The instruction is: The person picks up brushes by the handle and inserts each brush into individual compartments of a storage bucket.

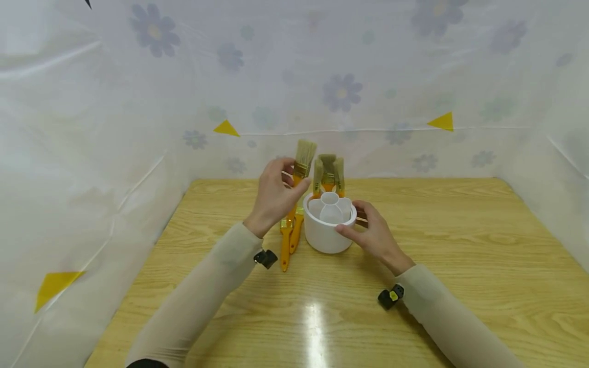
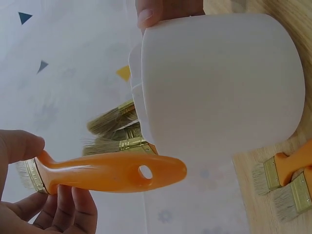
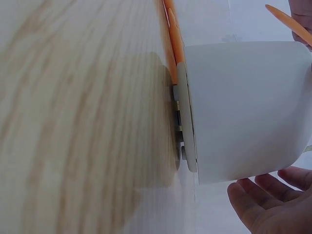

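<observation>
My left hand (image 1: pixel 276 197) pinches an orange-handled paintbrush (image 2: pixel 112 173) near its metal band, bristles up and handle pointing down. Just right of it stands a white round brush holder (image 1: pixel 329 237) with a divided insert inside. Brushes (image 1: pixel 328 166) stand bristles-up in the holder's far side. My right hand (image 1: pixel 375 237) grips the holder from the right, thumb at the front of the rim and fingers round the side. The held brush is beside the holder, its handle tip level with the holder's wall in the left wrist view (image 2: pixel 224 83).
Two more orange-handled paintbrushes (image 1: pixel 285 248) lie on the wooden table (image 1: pixel 437 230), left of the holder and below my left hand. A flower-printed plastic sheet (image 1: pixel 285 92) hangs behind the table and along its sides, with yellow triangles (image 1: pixel 444 121) on it.
</observation>
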A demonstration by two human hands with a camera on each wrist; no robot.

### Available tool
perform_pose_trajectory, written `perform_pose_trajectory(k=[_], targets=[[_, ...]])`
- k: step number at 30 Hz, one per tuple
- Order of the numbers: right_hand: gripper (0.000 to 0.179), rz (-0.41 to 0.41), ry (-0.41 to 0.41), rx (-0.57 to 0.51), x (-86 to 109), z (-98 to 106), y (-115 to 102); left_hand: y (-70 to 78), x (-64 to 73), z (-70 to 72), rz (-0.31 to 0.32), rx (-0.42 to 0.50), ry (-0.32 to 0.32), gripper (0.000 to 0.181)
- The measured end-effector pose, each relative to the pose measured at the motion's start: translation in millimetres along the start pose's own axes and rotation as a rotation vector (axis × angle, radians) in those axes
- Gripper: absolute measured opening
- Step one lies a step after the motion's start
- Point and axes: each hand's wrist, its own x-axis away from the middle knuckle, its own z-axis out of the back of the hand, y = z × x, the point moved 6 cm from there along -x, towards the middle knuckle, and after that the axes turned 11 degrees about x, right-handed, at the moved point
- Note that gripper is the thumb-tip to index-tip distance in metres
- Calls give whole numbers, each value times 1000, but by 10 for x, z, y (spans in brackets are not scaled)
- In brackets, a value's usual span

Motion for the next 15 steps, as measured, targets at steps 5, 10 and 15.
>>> perform_pose_trajectory(k=[5, 10, 15], targets=[[76, 1, -7, 1, -4, -4, -14, 23, -31, -18, -2, 13, 7, 44], [75, 8, -6, 5, -8, -3, -21, 28, -64, -39, -10, 19, 17, 43], [74, 10, -6, 11, -6, -4, -16, 42, -99, -60, -10, 31, 27, 43]])
